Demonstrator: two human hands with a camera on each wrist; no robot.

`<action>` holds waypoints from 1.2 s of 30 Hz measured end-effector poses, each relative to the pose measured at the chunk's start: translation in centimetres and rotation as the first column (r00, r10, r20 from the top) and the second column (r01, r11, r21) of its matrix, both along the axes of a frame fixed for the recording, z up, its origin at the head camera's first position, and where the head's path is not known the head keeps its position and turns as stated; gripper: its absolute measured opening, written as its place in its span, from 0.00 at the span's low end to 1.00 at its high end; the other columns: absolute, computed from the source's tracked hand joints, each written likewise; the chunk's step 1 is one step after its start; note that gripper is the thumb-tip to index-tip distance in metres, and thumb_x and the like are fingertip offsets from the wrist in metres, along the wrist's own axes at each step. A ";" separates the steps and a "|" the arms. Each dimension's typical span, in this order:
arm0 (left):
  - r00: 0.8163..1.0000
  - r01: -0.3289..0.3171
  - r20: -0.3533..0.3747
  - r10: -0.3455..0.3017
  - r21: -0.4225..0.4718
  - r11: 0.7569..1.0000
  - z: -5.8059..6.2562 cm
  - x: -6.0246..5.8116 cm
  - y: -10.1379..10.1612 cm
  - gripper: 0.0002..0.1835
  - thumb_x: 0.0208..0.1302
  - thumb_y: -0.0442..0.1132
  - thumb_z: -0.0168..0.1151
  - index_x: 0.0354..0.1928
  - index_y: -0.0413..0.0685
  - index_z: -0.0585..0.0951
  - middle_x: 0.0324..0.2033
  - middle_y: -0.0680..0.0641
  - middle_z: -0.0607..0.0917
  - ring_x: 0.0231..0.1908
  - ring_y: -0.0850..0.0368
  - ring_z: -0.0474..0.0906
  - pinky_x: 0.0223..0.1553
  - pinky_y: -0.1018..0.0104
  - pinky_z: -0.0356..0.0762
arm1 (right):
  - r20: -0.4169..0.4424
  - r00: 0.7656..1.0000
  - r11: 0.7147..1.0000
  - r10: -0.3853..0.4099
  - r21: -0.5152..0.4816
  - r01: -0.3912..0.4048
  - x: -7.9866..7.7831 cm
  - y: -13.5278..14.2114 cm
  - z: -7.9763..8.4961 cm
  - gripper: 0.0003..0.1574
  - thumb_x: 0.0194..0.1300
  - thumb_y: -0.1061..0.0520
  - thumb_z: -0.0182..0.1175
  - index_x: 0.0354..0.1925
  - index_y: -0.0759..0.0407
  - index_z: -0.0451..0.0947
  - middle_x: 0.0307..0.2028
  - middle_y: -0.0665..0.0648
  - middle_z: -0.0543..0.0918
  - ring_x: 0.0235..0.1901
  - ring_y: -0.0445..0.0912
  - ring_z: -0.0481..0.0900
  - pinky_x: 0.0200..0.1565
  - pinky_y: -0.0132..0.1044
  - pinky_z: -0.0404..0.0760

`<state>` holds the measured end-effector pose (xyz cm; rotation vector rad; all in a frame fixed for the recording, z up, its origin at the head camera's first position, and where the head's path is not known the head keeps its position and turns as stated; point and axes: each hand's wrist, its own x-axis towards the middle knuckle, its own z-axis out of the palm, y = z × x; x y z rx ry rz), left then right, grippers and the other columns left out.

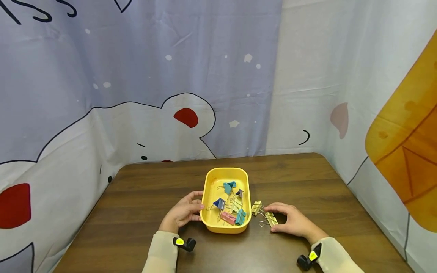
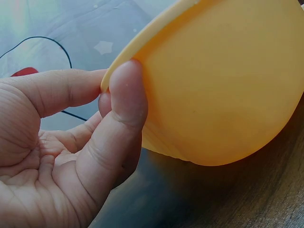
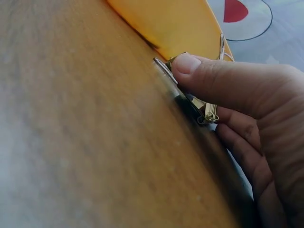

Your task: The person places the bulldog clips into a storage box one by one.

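A yellow plastic tray (image 1: pixel 210 227) with rounded corners stands on the table, holding several binder clips. My left hand (image 1: pixel 186 210) pinches its left rim; in the left wrist view the thumb (image 2: pixel 128 90) lies on one side of the rim. Inside are a teal clip (image 1: pixel 229 186), a pink clip (image 1: pixel 228 217), a blue clip (image 1: pixel 219 203) and others. Right of the tray, my right hand (image 1: pixel 290 220) grips a yellow binder clip (image 1: pixel 271 219) low at the tabletop between thumb and fingers. Another yellow binder clip (image 1: pixel 256 207) lies between that hand and the tray.
The wooden table (image 1: pixel 153 182) has its far edge against a patterned curtain (image 1: pixel 239 76), which also hangs along both sides. A small black wrist camera (image 1: pixel 186 243) sits on the left sleeve and a second wrist camera (image 1: pixel 308 258) on the right.
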<state>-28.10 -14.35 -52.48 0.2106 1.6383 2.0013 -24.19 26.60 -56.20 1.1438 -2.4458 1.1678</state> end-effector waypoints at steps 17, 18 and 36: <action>1.000 -0.020 0.007 0.020 -0.003 1.000 0.2 -0.2 -0.3 0.32 0.62 0.27 0.53 0.66 0.42 0.53 0.46 0.30 0.72 0.34 0.48 0.79 0.29 0.59 0.81 | 0.120 0.993 0.991 -0.010 -0.131 0.026 -0.2 0.3 2.2 0.31 0.41 0.64 0.73 0.48 0.65 0.77 0.45 0.60 0.80 0.45 0.52 0.78 0.47 0.37 0.77; 1.000 -0.018 0.008 0.018 -0.001 1.000 0.2 -0.1 -0.3 0.32 0.62 0.27 0.53 0.66 0.42 0.53 0.47 0.30 0.72 0.34 0.48 0.79 0.28 0.60 0.81 | 0.120 0.993 0.989 -0.003 -0.144 0.020 -0.1 0.3 2.7 0.31 0.42 0.65 0.73 0.48 0.67 0.76 0.45 0.62 0.80 0.45 0.54 0.78 0.47 0.41 0.77; 1.000 0.003 0.004 -0.003 0.002 1.000 0.0 0.0 -0.1 0.32 0.63 0.27 0.52 0.66 0.42 0.52 0.49 0.28 0.70 0.35 0.46 0.79 0.30 0.59 0.81 | 0.124 0.992 0.984 -0.026 -0.172 0.047 -2.9 -0.9 6.8 0.25 0.43 0.64 0.73 0.43 0.65 0.79 0.43 0.64 0.81 0.44 0.54 0.78 0.48 0.38 0.77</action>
